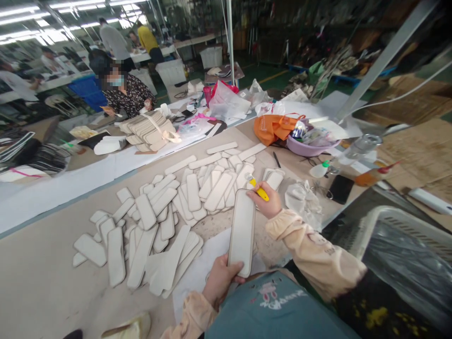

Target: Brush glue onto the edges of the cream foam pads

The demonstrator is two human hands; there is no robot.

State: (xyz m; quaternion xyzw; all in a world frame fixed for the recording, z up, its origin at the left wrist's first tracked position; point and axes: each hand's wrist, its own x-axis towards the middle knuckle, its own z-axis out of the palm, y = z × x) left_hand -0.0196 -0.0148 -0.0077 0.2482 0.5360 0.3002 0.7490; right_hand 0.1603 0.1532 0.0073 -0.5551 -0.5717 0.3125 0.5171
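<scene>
Head camera view: a long padded strip (242, 230) is held lengthwise above the near edge of the table (42, 278), right of the middle. Its near end is gripped by the left hand (219, 278), fingers wrapped under and thumb on top, so that the far end appears to be left free and steady. At that far corner a yellow-handled tool (259, 190) is clasped in the closed right hand (266, 202), its tip resting at the strip's edge; what kind of tip it has cannot be told.

The strip is off-white, flat, matte and felt-like, with rounded corners and a darker line along its rim. A loose pile of like strips (165, 212) is spread to the left and beyond, overlapping at all angles, seemingly kept within arm's reach. A white sheet (201, 263) lies under the near hand.

Farther right a lavender basin (307, 149) of small items is set beside an orange bag (271, 128), with a small white bottle (319, 169) and a black phone (341, 188) nearer. At the far left a neat stack of strips (148, 129) is placed before a seated co-worker (127, 94).
</scene>
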